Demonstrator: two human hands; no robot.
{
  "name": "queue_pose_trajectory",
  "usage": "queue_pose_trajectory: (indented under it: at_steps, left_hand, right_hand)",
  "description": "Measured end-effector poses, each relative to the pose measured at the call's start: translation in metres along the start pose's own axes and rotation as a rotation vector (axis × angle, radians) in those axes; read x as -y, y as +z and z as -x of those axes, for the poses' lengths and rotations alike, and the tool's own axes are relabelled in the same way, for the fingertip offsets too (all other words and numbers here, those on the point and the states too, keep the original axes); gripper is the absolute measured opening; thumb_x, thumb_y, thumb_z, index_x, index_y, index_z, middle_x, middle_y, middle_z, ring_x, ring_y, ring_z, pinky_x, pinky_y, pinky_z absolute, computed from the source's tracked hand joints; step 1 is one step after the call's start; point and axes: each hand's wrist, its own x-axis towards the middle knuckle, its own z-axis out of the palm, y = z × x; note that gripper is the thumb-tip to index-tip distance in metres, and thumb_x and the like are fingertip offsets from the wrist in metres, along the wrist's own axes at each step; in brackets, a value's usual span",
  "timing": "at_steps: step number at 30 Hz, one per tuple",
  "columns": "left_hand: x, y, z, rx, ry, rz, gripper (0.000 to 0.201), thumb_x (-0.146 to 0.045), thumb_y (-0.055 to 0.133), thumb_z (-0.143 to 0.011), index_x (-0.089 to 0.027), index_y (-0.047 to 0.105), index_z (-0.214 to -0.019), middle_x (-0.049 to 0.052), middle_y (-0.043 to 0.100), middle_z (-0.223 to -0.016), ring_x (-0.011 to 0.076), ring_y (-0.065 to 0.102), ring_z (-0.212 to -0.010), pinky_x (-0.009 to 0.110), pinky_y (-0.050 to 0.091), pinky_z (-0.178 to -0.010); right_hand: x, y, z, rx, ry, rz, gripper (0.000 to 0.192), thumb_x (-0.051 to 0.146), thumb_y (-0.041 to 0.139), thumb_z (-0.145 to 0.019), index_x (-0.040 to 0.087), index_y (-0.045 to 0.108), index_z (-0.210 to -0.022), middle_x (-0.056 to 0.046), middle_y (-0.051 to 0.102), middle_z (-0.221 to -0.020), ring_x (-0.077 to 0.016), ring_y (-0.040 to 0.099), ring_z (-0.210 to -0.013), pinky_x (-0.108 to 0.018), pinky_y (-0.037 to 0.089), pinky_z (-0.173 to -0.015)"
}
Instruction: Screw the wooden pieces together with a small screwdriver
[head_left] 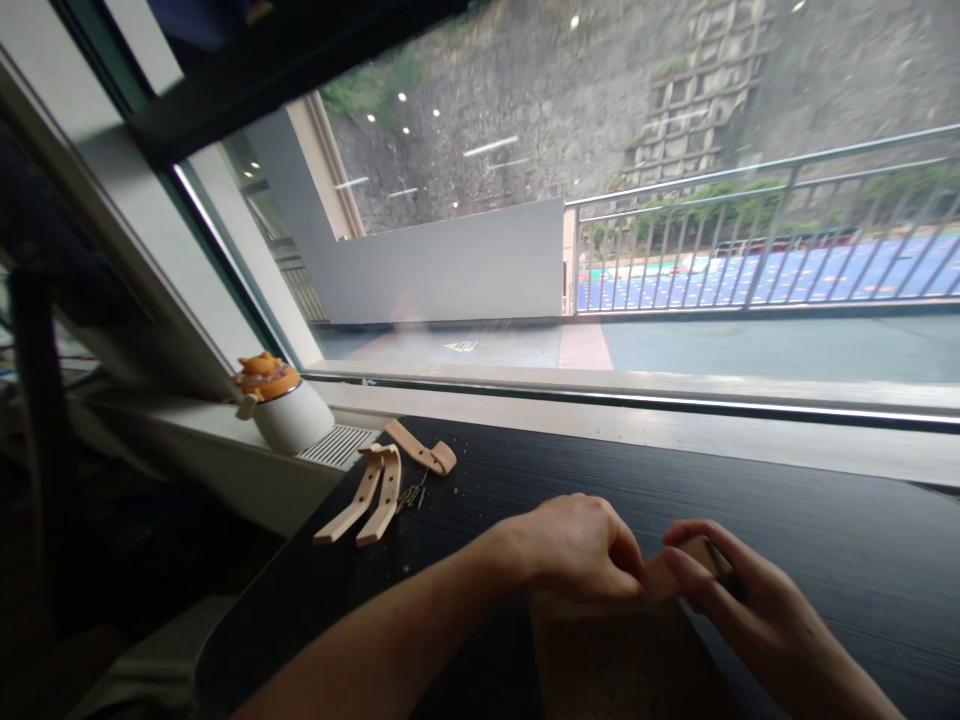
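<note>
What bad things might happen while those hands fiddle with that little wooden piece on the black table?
The small wooden piece is pinched only by fingertips of the left hand and right hand, so it may slip. The right hand also seems to hold a thin dark tool close to the fingers, which might poke them. The tiny metal bits beside the wooden strips could roll away.

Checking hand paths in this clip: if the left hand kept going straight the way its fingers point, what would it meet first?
The left hand points right, toward the small wooden piece pinched between both hands; just behind it are the right hand's fingers. Depth is hard to judge, but nothing else seems to lie between.
</note>
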Motion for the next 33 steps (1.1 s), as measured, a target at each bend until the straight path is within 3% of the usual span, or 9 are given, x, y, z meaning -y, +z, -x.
queue_pose_trajectory:
  at_steps: [5, 9, 15, 22, 28, 33]
  left_hand:
    - [0.002, -0.005, 0.000, 0.071, 0.001, 0.012, 0.031, -0.040, 0.063, -0.073, -0.020, 0.074, -0.093, -0.001, 0.071, -0.082, 0.0157, 0.064, -0.080, 0.019, 0.044, -0.059]
    - [-0.003, -0.008, 0.003, 0.066, 0.010, -0.047, 0.028, -0.033, 0.062, -0.074, -0.021, 0.074, -0.095, -0.001, 0.072, -0.085, 0.0155, 0.064, -0.081, 0.020, 0.045, -0.063]
    - [-0.016, -0.010, 0.015, -0.069, -0.034, -0.190, 0.027, -0.030, 0.057, -0.077, -0.026, 0.075, -0.097, 0.001, 0.073, -0.094, 0.0193, 0.066, -0.085, 0.027, 0.047, -0.072]
    - [-0.020, -0.020, 0.045, -0.357, 0.030, -0.277, 0.023, -0.024, 0.052, -0.086, -0.024, 0.074, -0.094, 0.001, 0.073, -0.093, 0.0200, 0.065, -0.089, 0.030, 0.047, -0.080]
    - [0.000, 0.016, 0.056, -0.520, 0.006, -0.183, 0.019, -0.026, 0.052, -0.090, -0.026, 0.072, -0.091, 0.000, 0.070, -0.085, 0.0167, 0.064, -0.081, 0.026, 0.047, -0.075]
    - [0.022, 0.047, 0.038, -0.611, 0.095, -0.138, 0.015, -0.023, 0.056, -0.088, -0.022, 0.070, -0.090, 0.001, 0.069, -0.085, 0.0162, 0.063, -0.081, 0.025, 0.047, -0.074]
  right_hand:
    - [0.008, 0.003, 0.005, -0.035, 0.037, 0.026, 0.025, 0.046, 0.051, -0.081, 0.024, 0.062, -0.081, 0.002, 0.064, -0.064, -0.0167, 0.059, -0.057, -0.023, 0.046, -0.052]
    - [0.020, 0.009, 0.009, -0.116, 0.100, -0.030, 0.025, 0.046, 0.049, -0.081, 0.024, 0.061, -0.078, 0.003, 0.059, -0.061, -0.0158, 0.054, -0.055, -0.024, 0.043, -0.051]
    - [0.032, 0.011, 0.009, -0.171, 0.157, -0.106, 0.026, 0.047, 0.052, -0.078, 0.023, 0.060, -0.076, 0.004, 0.053, -0.056, -0.0147, 0.047, -0.051, -0.025, 0.038, -0.048]
    - [0.051, 0.008, -0.008, -0.156, 0.150, -0.186, 0.023, 0.046, 0.055, -0.076, 0.023, 0.058, -0.075, 0.006, 0.046, -0.051, -0.0130, 0.041, -0.048, -0.025, 0.033, -0.045]
    - [0.046, 0.016, -0.010, -0.051, 0.160, -0.210, 0.026, 0.047, 0.054, -0.078, 0.022, 0.059, -0.077, 0.006, 0.047, -0.052, -0.0126, 0.042, -0.049, -0.024, 0.033, -0.046]
    - [0.035, 0.019, -0.001, -0.085, 0.152, -0.154, 0.025, 0.047, 0.053, -0.078, 0.023, 0.058, -0.074, 0.005, 0.051, -0.056, -0.0138, 0.045, -0.052, -0.025, 0.035, -0.048]
